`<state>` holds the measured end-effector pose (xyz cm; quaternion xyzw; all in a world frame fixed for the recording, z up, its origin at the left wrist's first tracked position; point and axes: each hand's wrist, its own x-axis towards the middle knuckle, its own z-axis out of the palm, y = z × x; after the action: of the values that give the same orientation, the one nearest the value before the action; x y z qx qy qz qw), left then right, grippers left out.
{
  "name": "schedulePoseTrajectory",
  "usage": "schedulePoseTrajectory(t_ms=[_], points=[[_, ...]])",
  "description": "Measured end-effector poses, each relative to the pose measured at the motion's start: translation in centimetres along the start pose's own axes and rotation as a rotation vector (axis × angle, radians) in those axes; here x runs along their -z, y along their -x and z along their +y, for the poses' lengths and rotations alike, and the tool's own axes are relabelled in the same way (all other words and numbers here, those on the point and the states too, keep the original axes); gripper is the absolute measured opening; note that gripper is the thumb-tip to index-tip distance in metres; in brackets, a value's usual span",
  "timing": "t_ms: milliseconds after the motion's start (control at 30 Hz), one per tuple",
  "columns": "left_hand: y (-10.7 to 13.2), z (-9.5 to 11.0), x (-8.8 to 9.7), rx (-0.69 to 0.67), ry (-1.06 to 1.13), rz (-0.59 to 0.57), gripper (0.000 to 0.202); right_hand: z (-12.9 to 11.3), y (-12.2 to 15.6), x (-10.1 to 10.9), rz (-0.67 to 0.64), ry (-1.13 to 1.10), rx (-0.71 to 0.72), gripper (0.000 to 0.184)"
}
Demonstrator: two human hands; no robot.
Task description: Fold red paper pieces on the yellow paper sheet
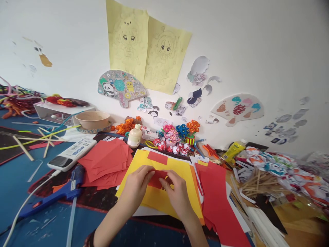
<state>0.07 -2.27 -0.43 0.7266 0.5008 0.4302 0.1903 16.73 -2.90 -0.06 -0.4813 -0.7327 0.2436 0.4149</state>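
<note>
Bare left hand (137,180), bare right hand (178,188), slender fingers (166,185), slim bare left forearm (113,219), dark, reddish-tinged sleeve edge (89,239) just showing below it, right forearm (194,230) bare down to the picture's edge

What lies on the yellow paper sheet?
A red paper rectangle lies near its far edge; the left hand and right hand hold another red paper piece over it. What they cover is hidden.

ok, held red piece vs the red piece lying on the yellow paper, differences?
The held piece is between the fingers of the left hand and right hand; the lying piece is not held. Fingers cover part of the held piece, while the lying piece is uncovered. The held piece is nearer the camera, the lying piece nearer the wall. Both are red.
</note>
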Motion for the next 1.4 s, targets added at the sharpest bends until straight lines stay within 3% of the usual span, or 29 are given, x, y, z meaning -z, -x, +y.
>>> schedulePoseTrajectory(t_ms=[500,767,900,1000,1100,1200,1400], points=[[0.3,-0.2,-0.1,-0.021,-0.065,-0.034,0.014,0.6,0.1,-0.4,-0.039,0.02,-0.004,0.02],[0.4,0.2,0.0,-0.027,-0.079,0.001,0.017,1.2,0.3,-1.0,-0.083,-0.011,-0.077,0.01],[0.2,0.2,0.7,0.07,0.057,0.16,0.018,1.3,0.1,-0.9,-0.069,-0.022,-0.119,0.026],[0.0,0.0,1.1,0.196,0.212,0.248,0.023,1.5,-0.1,-0.6,-0.089,-0.168,-0.167,0.027],[-0.3,-0.2,1.2,0.31,0.434,0.248,0.028,1.9,-0.2,-0.6,-0.069,-0.386,-0.243,0.03],[-0.5,-0.4,0.9,0.373,0.577,0.227,0.032,2.4,-0.2,-0.8,0.047,-0.493,-0.291,0.034],[-1.2,-1.1,0.8,0.427,0.595,0.265,0.037,4.5,-3.6,0.5,0.115,-0.5,-0.331,0.039]])
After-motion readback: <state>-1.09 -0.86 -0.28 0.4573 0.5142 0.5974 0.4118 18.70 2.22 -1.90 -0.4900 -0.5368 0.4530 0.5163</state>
